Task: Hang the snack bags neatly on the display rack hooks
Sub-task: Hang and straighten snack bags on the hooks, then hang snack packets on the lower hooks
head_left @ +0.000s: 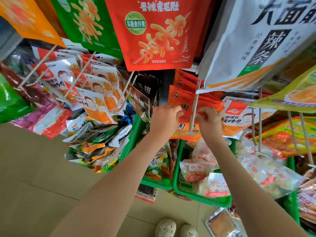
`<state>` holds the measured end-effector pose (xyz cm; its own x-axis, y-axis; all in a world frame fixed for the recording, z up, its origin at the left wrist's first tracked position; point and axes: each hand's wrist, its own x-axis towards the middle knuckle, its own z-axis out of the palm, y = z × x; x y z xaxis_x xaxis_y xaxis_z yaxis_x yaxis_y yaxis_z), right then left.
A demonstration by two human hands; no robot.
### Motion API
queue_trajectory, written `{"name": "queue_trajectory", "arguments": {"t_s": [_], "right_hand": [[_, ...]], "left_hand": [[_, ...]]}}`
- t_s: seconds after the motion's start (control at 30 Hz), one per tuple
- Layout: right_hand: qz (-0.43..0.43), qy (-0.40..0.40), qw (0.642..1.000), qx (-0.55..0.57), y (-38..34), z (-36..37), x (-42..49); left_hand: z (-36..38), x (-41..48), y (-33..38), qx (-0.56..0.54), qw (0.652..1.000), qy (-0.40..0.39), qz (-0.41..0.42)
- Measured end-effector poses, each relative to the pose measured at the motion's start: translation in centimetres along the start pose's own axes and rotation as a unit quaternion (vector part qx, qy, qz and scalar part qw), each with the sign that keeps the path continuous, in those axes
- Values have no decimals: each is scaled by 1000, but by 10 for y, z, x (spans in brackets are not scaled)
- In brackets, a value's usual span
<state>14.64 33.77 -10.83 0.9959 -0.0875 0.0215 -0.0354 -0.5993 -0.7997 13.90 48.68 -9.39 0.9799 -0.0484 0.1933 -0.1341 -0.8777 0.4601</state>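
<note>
Far left, white-and-orange printed snack packets [95, 106] hung in rows on cream pegs. Below them a green plastic mesh basket [135, 134] held loose packets.

The left hand [166, 118] was raised to the rack, its thumb and fingers pinching the left edge of a red-orange foil snack bag with black characters [186, 117]. That bag lay flat-faced toward the person, spread between the two hands.

Across its front ran the cream metal peg hook [194, 103]. The hook's long axis came out from the rack toward the person and slanted down in the frame, its tip nearest them, just below the level of the hands. More red-orange bags of the same kind [184, 82] were stacked further back along this peg.

The right hand [209, 120] was just right of the rod, fingers curled around the bag's upper right edge. It looked the nearer of the two to the peg. Whether the bag's hole was already threaded over the rod could not be told, since the fingers and the rod covered that spot.

By my judgement, the coming move depended on keeping the bag square to the rod and sliding it back along the peg's axis, away from the tip.

Further right hung a white-and-red packet with an orange strip picture [239, 117].
</note>
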Motion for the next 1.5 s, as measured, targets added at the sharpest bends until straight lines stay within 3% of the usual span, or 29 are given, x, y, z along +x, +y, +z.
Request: {"name": "queue_trajectory", "arguments": {"t_s": [0.17, 0.3, 0.4, 0.53, 0.67, 0.8, 0.93, 1.03, 1.3, 1.5], "right_hand": [[36, 41, 998, -16, -1, 8, 20], [42, 62, 997, -4, -3, 9, 19], [3, 71, 997, -3, 0, 3, 0], [20, 69, 997, -20, 24, -5, -36], [63, 52, 996, -19, 51, -6, -80], [51, -41, 996, -66, 84, -8, -124], [67, -91, 990, -91, 108, -21, -176], [137, -103, 982, -76, 131, -42, -216], [334, -60, 940, -43, 221, -114, -308], [471, 28, 882, -17, 343, -135, -380]], "left_hand": [[3, 18, 2, 35, 999, 14, -1], [7, 22, 4, 18, 999, 15, -46], [3, 2, -1, -25, 996, 59, -63], [4, -51, -7, -43, 994, 66, -71], [20, -105, -6, -64, 994, -34, -84], [36, -144, 6, -73, 983, -135, -105], [58, -180, 36, -82, 969, -217, -84], [78, -203, 70, -78, 957, -275, -48], [141, -248, 167, -55, 911, -404, 65], [249, -299, 222, -14, 868, -478, 134]]}}
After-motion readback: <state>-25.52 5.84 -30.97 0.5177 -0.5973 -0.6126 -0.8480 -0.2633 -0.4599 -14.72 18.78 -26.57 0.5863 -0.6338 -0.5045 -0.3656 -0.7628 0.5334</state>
